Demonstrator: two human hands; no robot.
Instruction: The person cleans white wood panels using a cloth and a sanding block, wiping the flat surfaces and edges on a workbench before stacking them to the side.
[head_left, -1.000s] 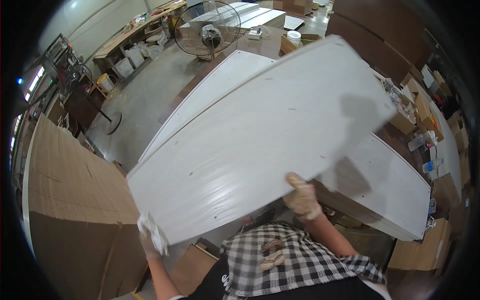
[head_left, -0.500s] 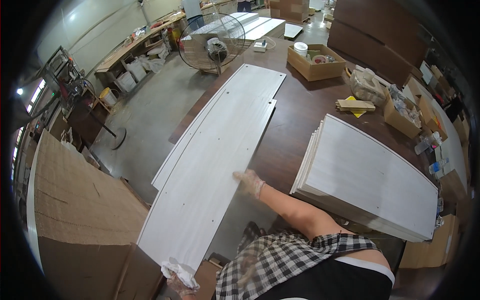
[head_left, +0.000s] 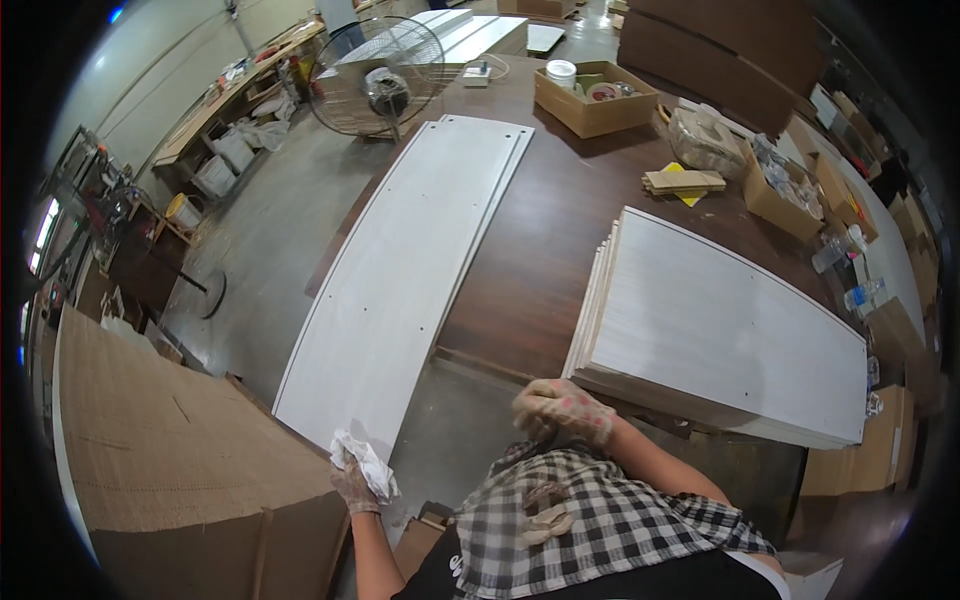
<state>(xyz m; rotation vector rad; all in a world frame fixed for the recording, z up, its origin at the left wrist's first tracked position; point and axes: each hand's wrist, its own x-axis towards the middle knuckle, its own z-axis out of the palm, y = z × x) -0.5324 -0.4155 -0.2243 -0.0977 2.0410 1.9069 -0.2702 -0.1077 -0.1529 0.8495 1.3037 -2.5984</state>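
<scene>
A long white panel with small drilled holes lies on top of another white panel, whose edge shows along its right side. Its near end reaches past the brown table. My left hand, in a thin glove, grips a crumpled white cloth against this near end. Off the panel, in front of my body, my right hand is closed, its gloved fingers curled, with no object visible in them. To its right sits a stack of white panels.
A wire-cage fan stands past the table's far left. On the brown table are an open carton, some wooden strips and a carton of plastic-wrapped items. A large cardboard sheet rises at the left.
The top panel has shifted away from me, now nearly lined up over the lower one. My right hand has let go of its edge and drawn back. The view has turned slightly right.
</scene>
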